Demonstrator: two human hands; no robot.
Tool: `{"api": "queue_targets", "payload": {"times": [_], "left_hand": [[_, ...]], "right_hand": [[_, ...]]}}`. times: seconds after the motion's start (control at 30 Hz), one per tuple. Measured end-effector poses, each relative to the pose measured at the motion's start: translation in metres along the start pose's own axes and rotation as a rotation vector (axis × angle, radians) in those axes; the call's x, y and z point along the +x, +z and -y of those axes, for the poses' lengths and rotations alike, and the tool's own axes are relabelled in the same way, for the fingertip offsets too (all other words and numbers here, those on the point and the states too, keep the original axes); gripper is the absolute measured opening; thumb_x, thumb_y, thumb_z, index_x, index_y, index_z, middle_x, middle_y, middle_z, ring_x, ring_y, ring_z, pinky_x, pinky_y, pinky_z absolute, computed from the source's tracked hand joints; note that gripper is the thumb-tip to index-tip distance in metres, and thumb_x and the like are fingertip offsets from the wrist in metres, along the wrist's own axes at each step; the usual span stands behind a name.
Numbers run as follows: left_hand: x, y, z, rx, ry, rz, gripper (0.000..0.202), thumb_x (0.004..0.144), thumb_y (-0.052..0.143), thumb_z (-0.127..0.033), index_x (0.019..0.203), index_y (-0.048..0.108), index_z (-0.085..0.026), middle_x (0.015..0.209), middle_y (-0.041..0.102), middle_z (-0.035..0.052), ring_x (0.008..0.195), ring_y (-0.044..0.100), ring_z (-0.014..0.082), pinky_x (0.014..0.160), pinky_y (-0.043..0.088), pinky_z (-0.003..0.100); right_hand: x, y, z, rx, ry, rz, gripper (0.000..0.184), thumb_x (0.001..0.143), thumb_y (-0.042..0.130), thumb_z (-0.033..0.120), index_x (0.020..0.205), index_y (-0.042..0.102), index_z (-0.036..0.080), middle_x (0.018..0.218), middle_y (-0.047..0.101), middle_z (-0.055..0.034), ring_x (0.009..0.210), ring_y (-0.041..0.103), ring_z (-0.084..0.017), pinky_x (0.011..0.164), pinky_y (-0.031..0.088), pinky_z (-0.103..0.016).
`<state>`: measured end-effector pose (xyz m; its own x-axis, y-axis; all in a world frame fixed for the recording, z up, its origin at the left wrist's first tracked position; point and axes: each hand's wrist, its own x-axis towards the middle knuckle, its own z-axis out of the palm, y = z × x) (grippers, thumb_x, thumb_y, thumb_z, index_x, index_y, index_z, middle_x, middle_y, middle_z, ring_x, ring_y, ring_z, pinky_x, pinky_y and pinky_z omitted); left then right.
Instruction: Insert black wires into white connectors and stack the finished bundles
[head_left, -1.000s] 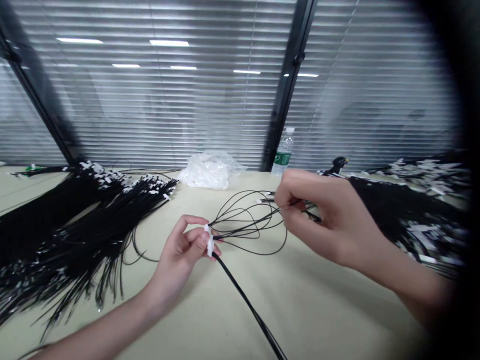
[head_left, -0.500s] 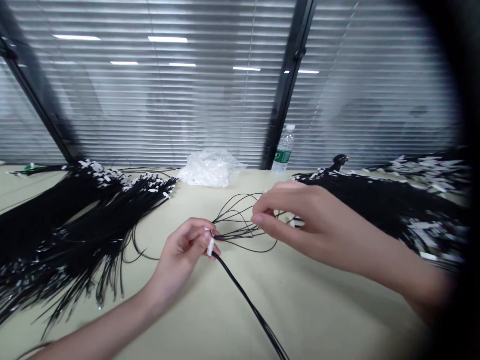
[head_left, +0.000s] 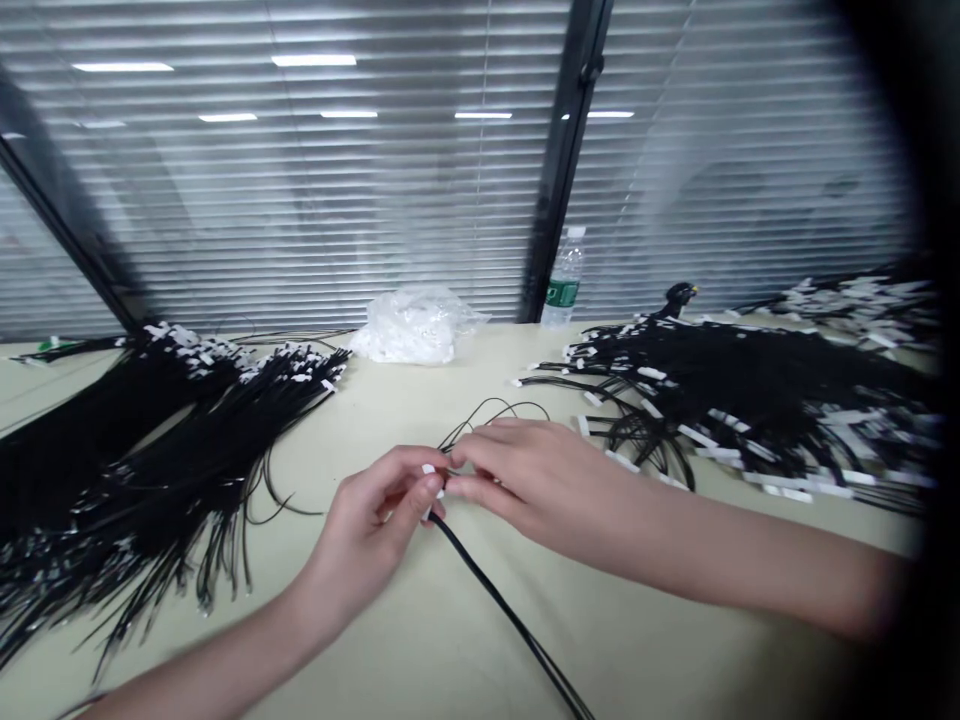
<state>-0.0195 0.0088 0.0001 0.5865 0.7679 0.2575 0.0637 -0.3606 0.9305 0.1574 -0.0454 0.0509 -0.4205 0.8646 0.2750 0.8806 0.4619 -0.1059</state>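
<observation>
My left hand (head_left: pixel 367 530) pinches a small white connector (head_left: pixel 429 470) at the end of a bundle of black wires (head_left: pixel 510 620) that runs toward the near edge of the table. My right hand (head_left: pixel 532 480) has come right up against it, fingertips closed on the same connector and the wire ends. Thin black wire loops (head_left: pixel 491 410) stick out just behind both hands. What sits between the right fingertips is mostly hidden.
A big heap of black wires with white tags (head_left: pixel 150 440) lies at the left, another (head_left: pixel 750 400) at the right. A clear plastic bag (head_left: pixel 416 325) and a water bottle (head_left: pixel 562 280) stand at the back by the blinds. The table (head_left: pixel 420 640) is pale beige.
My right hand moved left and down from the wire loops to meet my left hand at the connector. The loops have been drawn in smaller. The view tilted slightly down.
</observation>
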Motion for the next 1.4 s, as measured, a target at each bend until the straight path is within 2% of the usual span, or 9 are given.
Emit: {"api": "queue_targets", "payload": {"times": [0.13, 0.23, 0.37, 0.5, 0.6, 0.77, 0.93, 1.17, 1.4], "left_hand": [[0.001, 0.002, -0.003, -0.141, -0.02, 0.017, 0.02, 0.086, 0.048, -0.023, 0.104, 0.042, -0.025, 0.079, 0.06, -0.0013, 0.067, 0.058, 0.0122, 0.067, 0.045, 0.028], [0.002, 0.003, -0.004, -0.22, -0.027, 0.023, 0.021, 0.086, 0.047, -0.022, 0.104, 0.036, -0.026, 0.076, 0.058, -0.0027, 0.068, 0.057, 0.0119, 0.068, 0.043, 0.028], [0.002, 0.003, -0.003, -0.233, -0.01, 0.042, 0.018, 0.087, 0.047, -0.021, 0.102, 0.037, -0.025, 0.076, 0.057, -0.0021, 0.069, 0.057, 0.012, 0.067, 0.042, 0.028], [0.0, 0.003, -0.001, -0.207, 0.023, 0.051, 0.018, 0.087, 0.046, -0.02, 0.101, 0.037, -0.025, 0.077, 0.057, -0.0017, 0.07, 0.057, 0.0122, 0.068, 0.042, 0.028], [-0.002, 0.003, 0.0, -0.153, 0.046, 0.042, 0.017, 0.087, 0.047, -0.019, 0.1, 0.038, -0.025, 0.077, 0.056, -0.0016, 0.071, 0.057, 0.0126, 0.069, 0.043, 0.029], [-0.003, 0.002, 0.001, -0.11, 0.071, 0.023, 0.017, 0.086, 0.048, -0.019, 0.1, 0.039, -0.025, 0.076, 0.055, -0.0016, 0.072, 0.057, 0.0134, 0.069, 0.044, 0.031], [-0.001, 0.002, 0.0, -0.157, 0.038, 0.031, 0.018, 0.087, 0.047, -0.02, 0.101, 0.039, -0.026, 0.073, 0.056, -0.0021, 0.071, 0.057, 0.0132, 0.068, 0.042, 0.029], [0.001, 0.003, -0.003, -0.264, 0.022, 0.051, 0.017, 0.086, 0.048, -0.017, 0.099, 0.039, -0.024, 0.073, 0.058, -0.002, 0.069, 0.057, 0.0119, 0.066, 0.042, 0.026], [0.002, 0.002, -0.003, -0.356, 0.003, 0.072, 0.018, 0.085, 0.05, -0.015, 0.097, 0.04, -0.023, 0.073, 0.06, -0.002, 0.066, 0.058, 0.0111, 0.066, 0.044, 0.027]], "right_hand": [[0.001, 0.002, -0.003, 0.0, 0.0, -0.038, 0.024, 0.093, 0.033, 0.024, 0.079, 0.051, 0.016, 0.073, 0.056, 0.0007, 0.064, 0.05, -0.011, 0.059, 0.032, -0.024], [0.001, 0.0, -0.005, -0.017, -0.002, -0.075, 0.023, 0.092, 0.035, 0.025, 0.076, 0.049, 0.016, 0.068, 0.053, 0.0021, 0.059, 0.047, -0.009, 0.055, 0.029, -0.023], [0.0, -0.002, -0.004, -0.038, -0.031, -0.091, 0.022, 0.091, 0.038, 0.025, 0.072, 0.045, 0.017, 0.065, 0.05, 0.0036, 0.055, 0.043, -0.009, 0.051, 0.025, -0.023], [-0.002, -0.001, -0.001, -0.092, -0.039, -0.069, 0.013, 0.087, 0.044, 0.019, 0.073, 0.045, 0.018, 0.066, 0.05, 0.0043, 0.055, 0.044, -0.009, 0.051, 0.024, -0.024], [-0.005, 0.002, 0.001, -0.169, -0.081, -0.102, 0.009, 0.082, 0.049, 0.015, 0.075, 0.045, 0.018, 0.065, 0.049, 0.0043, 0.054, 0.042, -0.01, 0.05, 0.022, -0.025], [-0.008, 0.008, 0.004, -0.261, -0.172, -0.148, 0.016, 0.073, 0.053, 0.005, 0.078, 0.043, 0.017, 0.067, 0.048, 0.0025, 0.055, 0.041, -0.012, 0.051, 0.023, -0.027], [-0.009, 0.007, 0.006, -0.266, -0.121, -0.145, 0.015, 0.078, 0.048, 0.006, 0.088, 0.043, 0.015, 0.067, 0.049, 0.0007, 0.059, 0.043, -0.013, 0.054, 0.026, -0.027], [-0.005, 0.001, 0.0, -0.345, -0.27, -0.196, 0.012, 0.079, 0.045, 0.005, 0.076, 0.044, 0.016, 0.071, 0.044, -0.0007, 0.067, 0.036, -0.015, 0.064, 0.028, -0.03], [-0.004, -0.001, -0.003, -0.287, -0.251, -0.22, 0.009, 0.078, 0.045, 0.005, 0.078, 0.047, 0.014, 0.073, 0.046, -0.0012, 0.068, 0.034, -0.014, 0.062, 0.028, -0.029]]}}
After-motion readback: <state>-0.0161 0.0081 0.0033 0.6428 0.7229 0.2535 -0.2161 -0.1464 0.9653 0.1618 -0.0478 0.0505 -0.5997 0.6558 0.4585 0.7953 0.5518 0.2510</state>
